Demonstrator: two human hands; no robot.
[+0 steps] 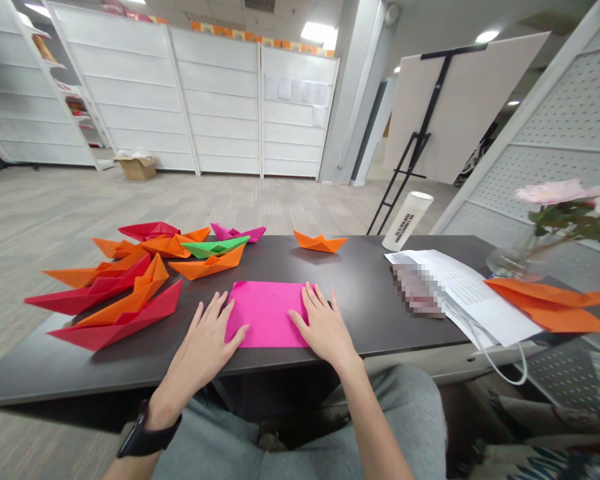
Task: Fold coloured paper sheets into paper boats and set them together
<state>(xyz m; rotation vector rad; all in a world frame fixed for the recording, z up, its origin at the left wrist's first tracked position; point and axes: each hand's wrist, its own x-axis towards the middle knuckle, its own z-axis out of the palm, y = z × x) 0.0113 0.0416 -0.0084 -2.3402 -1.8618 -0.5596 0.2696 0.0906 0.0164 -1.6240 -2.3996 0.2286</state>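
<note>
A bright pink sheet of paper (pixel 270 317) lies flat on the dark table (pixel 365 280) in front of me. My left hand (pixel 207 337) rests on its left edge, fingers stretched out and thumb on the paper. On the right edge lies my right hand (pixel 325 323), also flat with its fingers apart. Left of the sheet stand several folded paper boats in red, orange, green and magenta, among them a red boat (pixel 117 320) and a green boat (pixel 217 247). A lone orange boat (pixel 321 243) sits beyond the sheet near the far edge.
At the right are a white cylindrical container (pixel 407 221), printed papers (pixel 475 293), a white cable (pixel 497 367), a blurred-out item (pixel 417 292), orange folded paper (pixel 550 303) and a glass vase (pixel 513 260) with pink flowers. An easel (pixel 420 140) stands behind the table.
</note>
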